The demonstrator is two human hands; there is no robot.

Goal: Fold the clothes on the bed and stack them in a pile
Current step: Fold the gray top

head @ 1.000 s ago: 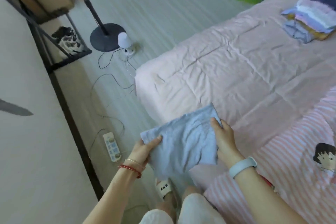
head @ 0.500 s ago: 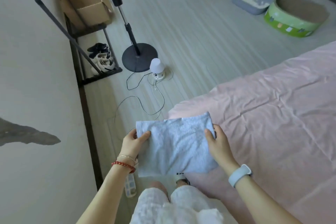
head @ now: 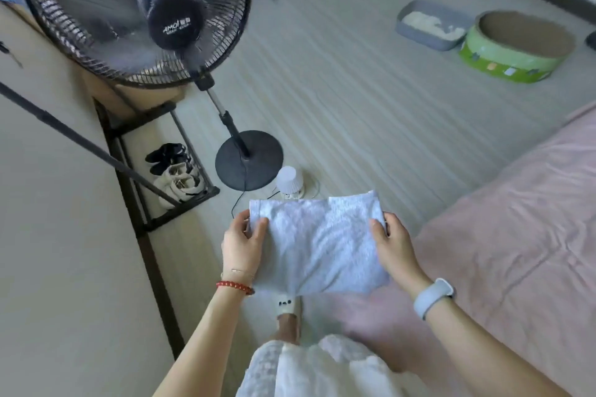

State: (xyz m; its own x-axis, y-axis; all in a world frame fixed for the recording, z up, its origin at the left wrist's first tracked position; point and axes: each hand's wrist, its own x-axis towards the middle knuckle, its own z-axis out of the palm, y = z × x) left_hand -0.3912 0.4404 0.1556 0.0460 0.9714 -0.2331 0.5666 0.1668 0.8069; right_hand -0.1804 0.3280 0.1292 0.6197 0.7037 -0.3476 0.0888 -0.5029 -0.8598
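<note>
A folded light blue garment [head: 319, 242] hangs in the air in front of me, over the floor beside the bed's corner. My left hand [head: 242, 245] grips its left edge, thumb on top. Its right edge is pinched by my right hand [head: 395, 245], which wears a pale blue wristband. The bed [head: 516, 235] with its pink sheet fills the right side. The pile of folded clothes is out of view.
A running black standing fan [head: 135, 13] rises at the upper left, its round base [head: 248, 159] on the floor just beyond the garment. A small white lamp [head: 289, 179] and cables lie near it. A shoe rack [head: 174, 171] lines the left wall. A grey tray [head: 430, 24] and green round box [head: 516, 48] sit far right.
I have turned left, away from the bed, with the garment still in both hands. It has left the mattress corner and hangs level over the floor. The pile has gone out of view.
</note>
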